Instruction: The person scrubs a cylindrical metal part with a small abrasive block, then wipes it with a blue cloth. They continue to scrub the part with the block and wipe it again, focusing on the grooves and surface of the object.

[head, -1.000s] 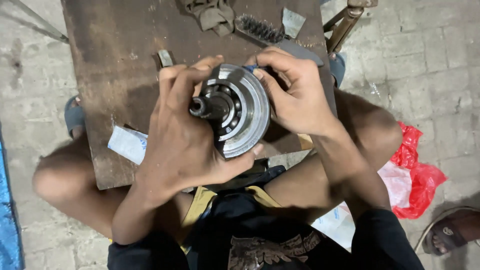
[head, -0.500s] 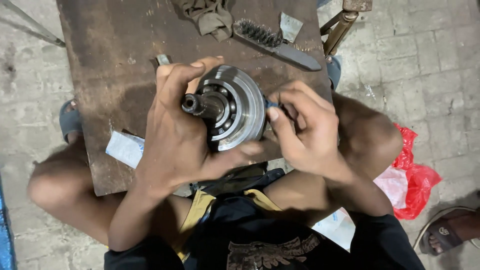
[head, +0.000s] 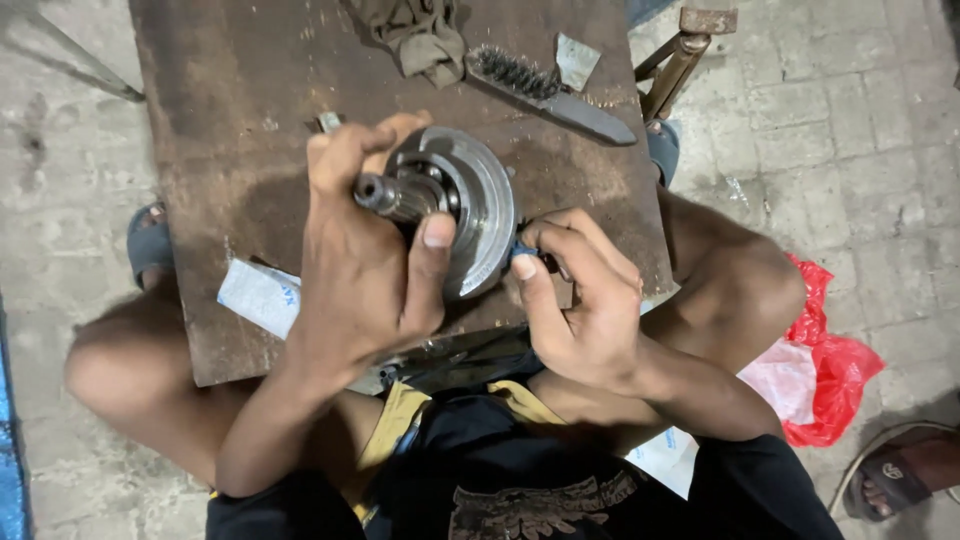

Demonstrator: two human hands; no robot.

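Rusty workbench (head: 230, 150), wire brush (head: 545, 85) at 1 o'clock; left hand (head: 365, 270) gripping metal hub (head: 460, 210); right hand (head: 580, 300) pinching small blue piece (head: 524, 250) at hub's 4 o'clock

Single head-mounted view; the camera looks steeply down from above the seated person, close to the work; the rusty metal table (head: 230, 150) fills the far centre, the person's lap lies along the near edge; paved floor (head: 850, 120) shows at left and right; no second view overlaps.
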